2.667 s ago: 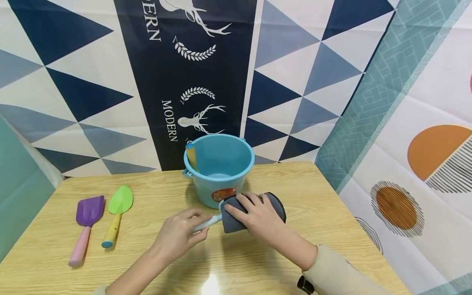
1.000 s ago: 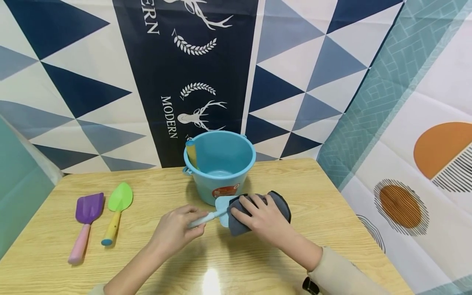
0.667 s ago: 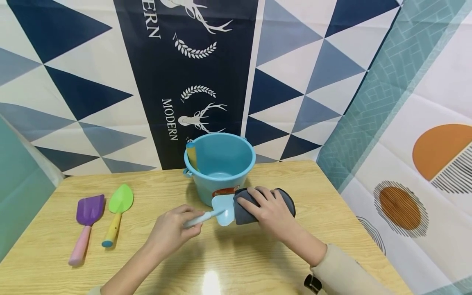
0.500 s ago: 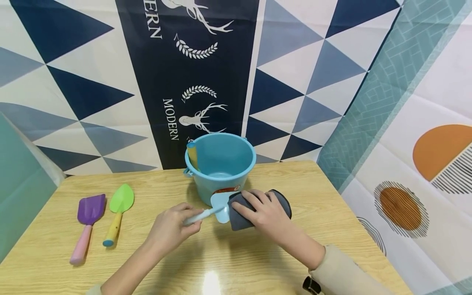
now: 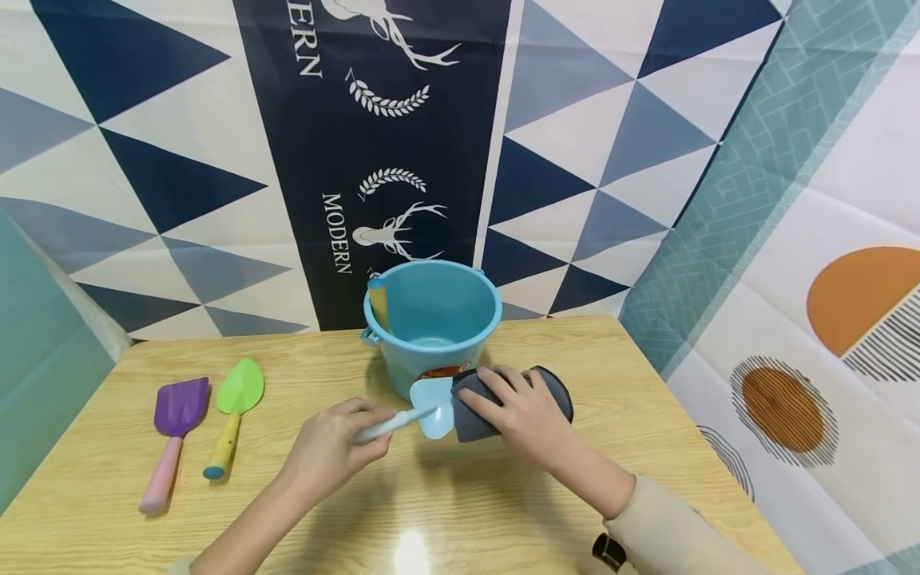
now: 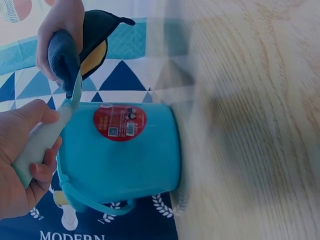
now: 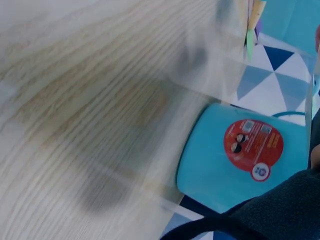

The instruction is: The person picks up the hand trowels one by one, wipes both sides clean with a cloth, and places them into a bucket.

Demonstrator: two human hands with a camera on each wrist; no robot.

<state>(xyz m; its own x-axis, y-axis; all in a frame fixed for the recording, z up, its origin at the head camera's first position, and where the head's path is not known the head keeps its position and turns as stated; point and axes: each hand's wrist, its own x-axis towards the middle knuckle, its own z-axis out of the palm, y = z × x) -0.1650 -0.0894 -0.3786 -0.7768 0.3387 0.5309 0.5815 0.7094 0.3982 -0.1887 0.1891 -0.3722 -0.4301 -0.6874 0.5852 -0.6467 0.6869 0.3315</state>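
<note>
Light-blue toy shovel (image 5: 433,406) was in the L hand (image 5: 327,447), handle lying across the grip btwn thumb & curled fingers, blade sticking out past the fingertips twd the R hand (image 5: 525,419). L wrist view showed it clearly: thumb along the top of the handle, fingertips wrapped round from below, handle's butt end back near the palm. R hand held a dark grey cloth (image 5: 476,421) w/ black trim, fingers spread over its top & bent round it; L wrist view also showed a short black loop on it, plus a yellowish patch on the inner side. Blade met the cloth's near edge, so the shovel sat btwn both hands; couldn't tell how much of the blade, if any, the cloth covered. Both were held up off the worktop (image 5: 460,511), just in front of the blue bucket (image 5: 402,359). Bucket stood upright nr the back edge, red label (image 6: 120,122) facing the hands & partly hidden in head view; a yellow tool handle w/ blue end (image 5: 378,307) leaned inside against its L rim. Well apart, on the L side of the worktop, a purple flat-bladed scoop w/ pink handle (image 5: 172,435) & a green trowel w/ yellow handle (image 5: 234,415) lay side by side, blades twd the back. Behind hung a geometric-print backdrop (image 5: 424,144) w/ deer heads & "MODERN" lettering.
</note>
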